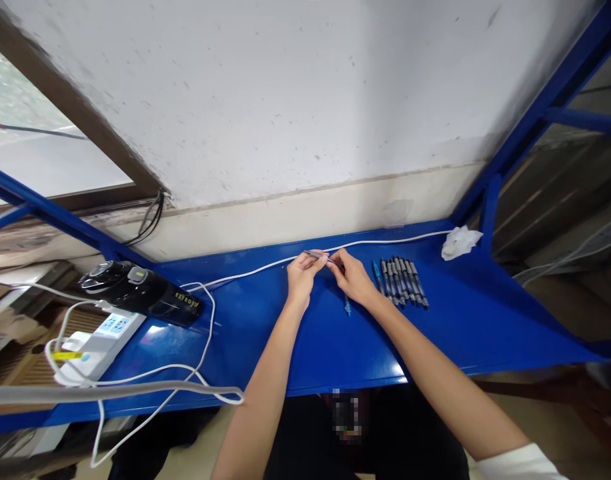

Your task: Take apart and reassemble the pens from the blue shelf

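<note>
Above the middle of the blue table, a dark grey pen (314,254) lies crosswise between my two hands. My left hand (300,277) pinches its body with thumb and fingers. At the pen's other end, the fingers of my right hand (354,277) are closed on it, hiding that tip. Below my right hand a light-blue pen (348,307) rests on the table, partly covered by the hand. To the right, several dark pens (404,281) lie side by side in a row, with a light-blue pen (377,275) at the row's left end.
A black bottle (155,293) lies on the left of the blue table (335,360), by a white power strip (103,347). White cables (205,347) loop nearby, one running along the back. Crumpled white tissue (460,242) sits at the right corner. Blue frame bars (530,127) flank the table.
</note>
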Available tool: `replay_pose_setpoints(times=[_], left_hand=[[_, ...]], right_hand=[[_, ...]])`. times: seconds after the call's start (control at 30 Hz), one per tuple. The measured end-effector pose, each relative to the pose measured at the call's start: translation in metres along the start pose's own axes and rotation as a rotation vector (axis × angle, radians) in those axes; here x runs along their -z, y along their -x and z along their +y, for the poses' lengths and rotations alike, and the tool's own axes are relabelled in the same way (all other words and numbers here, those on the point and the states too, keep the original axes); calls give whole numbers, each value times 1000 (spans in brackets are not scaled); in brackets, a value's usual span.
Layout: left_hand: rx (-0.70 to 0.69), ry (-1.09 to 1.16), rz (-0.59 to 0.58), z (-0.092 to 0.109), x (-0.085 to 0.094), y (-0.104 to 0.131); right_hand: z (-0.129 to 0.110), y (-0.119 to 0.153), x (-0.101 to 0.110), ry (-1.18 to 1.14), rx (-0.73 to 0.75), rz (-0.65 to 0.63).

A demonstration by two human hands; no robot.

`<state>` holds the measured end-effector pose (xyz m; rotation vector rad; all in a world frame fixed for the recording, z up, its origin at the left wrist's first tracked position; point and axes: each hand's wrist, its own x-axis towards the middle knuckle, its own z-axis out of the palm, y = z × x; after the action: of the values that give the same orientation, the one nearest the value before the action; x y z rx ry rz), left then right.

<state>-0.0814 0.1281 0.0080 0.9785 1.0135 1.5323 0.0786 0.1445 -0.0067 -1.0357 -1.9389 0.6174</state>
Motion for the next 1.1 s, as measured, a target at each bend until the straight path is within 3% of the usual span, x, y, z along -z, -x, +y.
replay_pose_setpoints(times=[0.2, 0.33, 0.6, 0.8, 1.1], left_hand=[[-4, 6, 3, 1, 0, 1], [2, 6, -9, -1, 1, 0], [-4, 2, -3, -1, 2, 0], [2, 6, -12, -3, 2, 0], [17, 14, 1, 0, 1, 0]], right_hand=[[-3, -1, 2, 2, 52, -8], [0, -1, -1, -32, 6, 24], [-2, 0, 3, 90, 26, -35], [2, 0, 0, 17, -19, -9], [-2, -1, 2, 17, 24, -26]])
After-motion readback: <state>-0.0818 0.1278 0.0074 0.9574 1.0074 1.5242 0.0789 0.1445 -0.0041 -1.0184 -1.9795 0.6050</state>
